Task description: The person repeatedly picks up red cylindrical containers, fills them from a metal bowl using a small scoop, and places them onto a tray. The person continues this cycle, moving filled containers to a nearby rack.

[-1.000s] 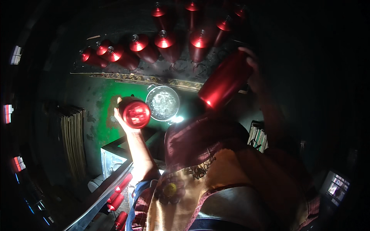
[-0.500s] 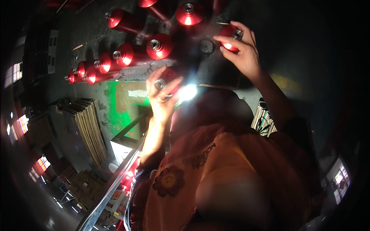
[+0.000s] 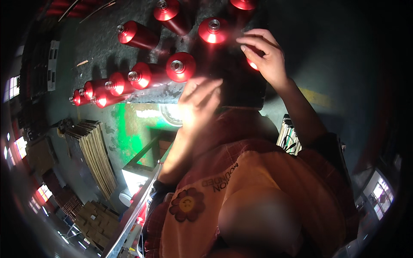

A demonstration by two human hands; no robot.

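My left hand is smeared by motion close to my body, its fingers bent; I cannot make out anything in it. To the right, my right hand has its thumb and fingertips drawn together, and what they pinch, if anything, is too small to see. Just below its thumb shows a sliver of a red bottle, mostly hidden by the hand. Beyond my left hand stands a red metal bottle with a clear ringed neck. Another red bottle stands farther off, left of my right fingertips.
Several more red bottles stand in a row to the left on the dark work surface. Farther bottles stand at the back. Below left are stacked flat boards and a metal rail. A round whitish rim shows beside my left wrist.
My left hand has moved right, and the red bottle it held no longer shows in it. My right hand's fingers have drawn together, with the bottle there now mostly hidden. The view has shifted slightly.
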